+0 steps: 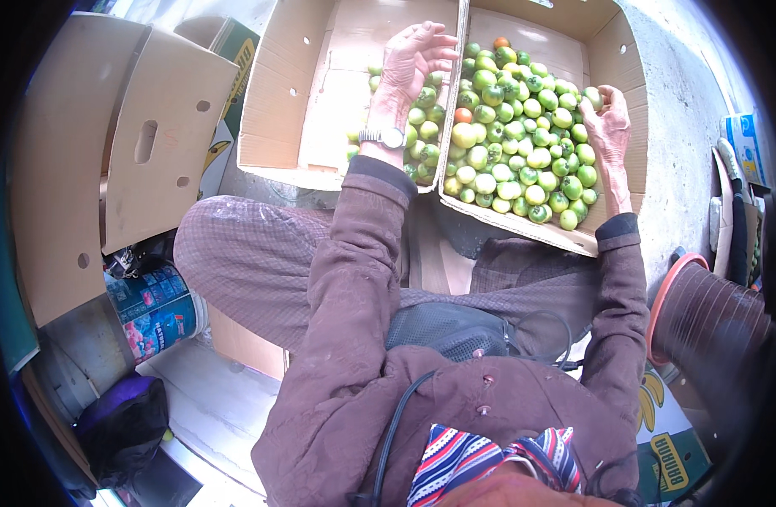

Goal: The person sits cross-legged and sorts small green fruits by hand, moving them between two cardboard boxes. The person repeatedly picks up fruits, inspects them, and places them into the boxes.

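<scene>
My left hand, with a watch on its wrist, is raised over the left cardboard box near the wall shared with the right box; its fingers are spread and nothing shows in them. Beneath it lie several green tomatoes. At the right side of the right cardboard box, my right hand grips a green tomato between thumb and fingers. A pile of mostly green tomatoes fills much of that box, with an orange-red tomato by its left wall.
Cardboard boxes stand at the left, above a printed paint bucket and a black bag. A dark round tub with an orange rim lies tilted at the right, near a banana carton. My crossed legs are against the boxes' near side.
</scene>
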{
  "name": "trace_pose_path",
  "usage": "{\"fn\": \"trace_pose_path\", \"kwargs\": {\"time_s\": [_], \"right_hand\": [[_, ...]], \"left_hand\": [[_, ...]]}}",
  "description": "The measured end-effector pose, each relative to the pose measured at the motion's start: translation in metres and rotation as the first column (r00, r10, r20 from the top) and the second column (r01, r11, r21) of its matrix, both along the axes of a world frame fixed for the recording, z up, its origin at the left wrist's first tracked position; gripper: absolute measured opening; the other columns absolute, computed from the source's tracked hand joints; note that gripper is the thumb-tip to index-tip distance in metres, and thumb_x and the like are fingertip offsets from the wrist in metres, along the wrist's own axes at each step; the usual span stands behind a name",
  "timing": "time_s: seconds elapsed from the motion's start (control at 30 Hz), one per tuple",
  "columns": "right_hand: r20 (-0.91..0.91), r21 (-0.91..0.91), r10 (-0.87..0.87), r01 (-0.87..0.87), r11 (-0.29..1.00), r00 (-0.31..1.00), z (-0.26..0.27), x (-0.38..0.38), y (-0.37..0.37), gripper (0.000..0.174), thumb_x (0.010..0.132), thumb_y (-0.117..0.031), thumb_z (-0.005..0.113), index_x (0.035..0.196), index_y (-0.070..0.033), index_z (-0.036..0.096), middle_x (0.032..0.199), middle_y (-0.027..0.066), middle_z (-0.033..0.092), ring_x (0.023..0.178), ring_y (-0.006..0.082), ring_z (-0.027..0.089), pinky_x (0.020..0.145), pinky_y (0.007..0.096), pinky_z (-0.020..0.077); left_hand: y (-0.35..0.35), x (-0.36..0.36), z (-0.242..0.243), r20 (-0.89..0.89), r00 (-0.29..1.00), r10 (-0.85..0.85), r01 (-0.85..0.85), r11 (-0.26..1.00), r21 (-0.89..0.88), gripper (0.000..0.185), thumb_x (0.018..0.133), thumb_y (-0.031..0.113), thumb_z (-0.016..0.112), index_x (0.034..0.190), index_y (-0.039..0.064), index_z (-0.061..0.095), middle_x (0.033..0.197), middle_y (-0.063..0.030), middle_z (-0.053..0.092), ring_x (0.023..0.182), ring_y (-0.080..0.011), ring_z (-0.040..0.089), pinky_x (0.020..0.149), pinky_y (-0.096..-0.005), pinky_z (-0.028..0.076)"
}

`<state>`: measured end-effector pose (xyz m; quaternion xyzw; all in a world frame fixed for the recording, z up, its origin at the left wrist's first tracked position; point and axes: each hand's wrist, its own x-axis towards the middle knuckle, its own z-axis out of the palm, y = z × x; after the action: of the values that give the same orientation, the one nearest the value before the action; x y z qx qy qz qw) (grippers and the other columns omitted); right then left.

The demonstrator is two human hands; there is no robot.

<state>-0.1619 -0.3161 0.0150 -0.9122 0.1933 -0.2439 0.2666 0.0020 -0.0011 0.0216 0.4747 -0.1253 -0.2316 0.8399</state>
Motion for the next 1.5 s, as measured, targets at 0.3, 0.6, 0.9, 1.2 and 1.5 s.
{"fn": "trace_pose_path", "kwargs": {"time_s": [0.3, 0.6, 0.9, 1.2, 1.5], "right_hand": [[0.214, -0.218, 0.563, -0.523, 0.824, 0.798, 0.056, 0.059, 0.145, 0.028, 0.083, -0.017, 0.073, 0.105, -0.012, 0.056, 0.107, 0.0054, 0.064, 0.083, 0.0266, 0.069, 0.065, 0.0373, 0.0567], [0.068, -0.171, 0.343, -0.327, 0.929, 0.937, 0.014, 0.002, 0.047, 0.015, 0.087, -0.011, 0.065, 0.102, -0.011, 0.064, 0.103, 0.0056, 0.068, 0.084, 0.0242, 0.069, 0.072, 0.0364, 0.0545], [-0.258, 0.181, 0.250, -0.208, 0.961, 0.933, -0.026, -0.027, 0.002, 0.015, 0.089, -0.018, 0.056, 0.100, -0.012, 0.066, 0.090, 0.0147, 0.069, 0.089, 0.0341, 0.067, 0.079, 0.0444, 0.0515], [-0.226, 0.169, 0.342, -0.309, 0.936, 0.912, -0.035, -0.029, 0.000, 0.017, 0.087, -0.017, 0.054, 0.096, -0.008, 0.065, 0.091, 0.0152, 0.069, 0.086, 0.0358, 0.066, 0.077, 0.0449, 0.0515], [-0.172, 0.118, 0.149, -0.130, 0.985, 0.974, -0.038, -0.023, -0.017, 0.020, 0.088, -0.020, 0.053, 0.100, -0.010, 0.065, 0.092, 0.0153, 0.069, 0.088, 0.0348, 0.067, 0.078, 0.0452, 0.0516]], "left_hand": [[-0.010, -0.022, 0.024, 0.122, 0.952, -0.281, 0.298, 0.942, -0.153, 0.047, 0.093, 0.018, 0.066, 0.133, -0.003, 0.051, 0.116, -0.0206, 0.065, 0.097, -0.0265, 0.069, 0.082, -0.0367, 0.059], [0.044, 0.021, -0.031, -0.018, 0.868, 0.496, -0.496, 0.864, -0.086, 0.020, 0.091, 0.005, 0.061, 0.107, -0.006, 0.057, 0.103, -0.0155, 0.059, 0.098, -0.0241, 0.062, 0.088, -0.0393, 0.059], [0.051, -0.013, -0.057, 0.307, 0.761, 0.572, -0.639, 0.577, 0.508, 0.021, 0.091, 0.005, 0.061, 0.109, -0.006, 0.056, 0.101, -0.0156, 0.059, 0.094, -0.0256, 0.062, 0.084, -0.0396, 0.059], [0.046, -0.020, -0.056, 0.395, 0.779, 0.488, -0.623, 0.529, 0.576, 0.023, 0.091, 0.005, 0.060, 0.112, -0.006, 0.056, 0.100, -0.0157, 0.059, 0.091, -0.0271, 0.063, 0.080, -0.0400, 0.059], [0.045, -0.013, -0.059, 0.401, 0.765, 0.504, -0.643, 0.563, 0.519, 0.025, 0.092, 0.004, 0.060, 0.114, -0.006, 0.056, 0.098, -0.0158, 0.059, 0.088, -0.0286, 0.063, 0.076, -0.0403, 0.059]]}}
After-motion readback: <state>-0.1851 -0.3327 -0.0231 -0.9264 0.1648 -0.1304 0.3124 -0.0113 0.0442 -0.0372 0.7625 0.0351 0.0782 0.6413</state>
